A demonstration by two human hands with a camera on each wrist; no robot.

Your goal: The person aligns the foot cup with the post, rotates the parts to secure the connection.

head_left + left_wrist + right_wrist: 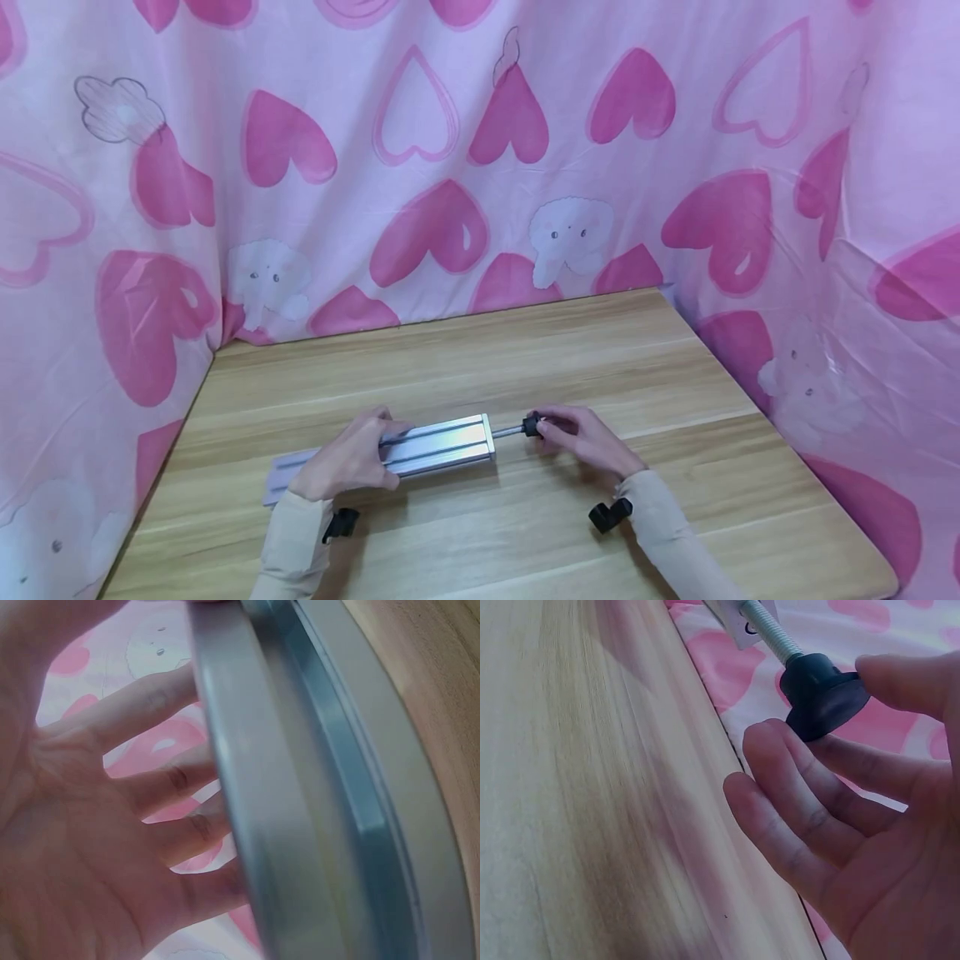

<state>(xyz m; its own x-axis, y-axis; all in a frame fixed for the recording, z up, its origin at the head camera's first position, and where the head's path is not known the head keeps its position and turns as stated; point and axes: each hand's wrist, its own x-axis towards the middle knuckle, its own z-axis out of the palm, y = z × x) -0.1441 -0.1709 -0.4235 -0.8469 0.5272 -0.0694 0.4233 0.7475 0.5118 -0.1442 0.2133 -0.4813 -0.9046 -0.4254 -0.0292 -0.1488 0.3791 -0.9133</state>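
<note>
A grooved silver aluminium profile (450,442) lies lengthwise across the tabletop, its right end carrying a plate. My left hand (352,454) grips the profile from above, thumb on the near side and fingers over the far side; in the left wrist view the profile (285,795) fills the right half. From the end plate a threaded rod (771,630) sticks out, ending in a black levelling foot (821,694) with a round base. My right hand (581,437) pinches this foot between thumb and fingers. The other fingers of the right hand are loosely bent below it.
The wooden table (600,358) has its back edge against a pink heart-print curtain (442,225), which also hangs at left and right. Beyond the left hand, a pale lilac-looking end of the profile (281,479) shows. Black wrist mounts (609,515) sit on both sleeves.
</note>
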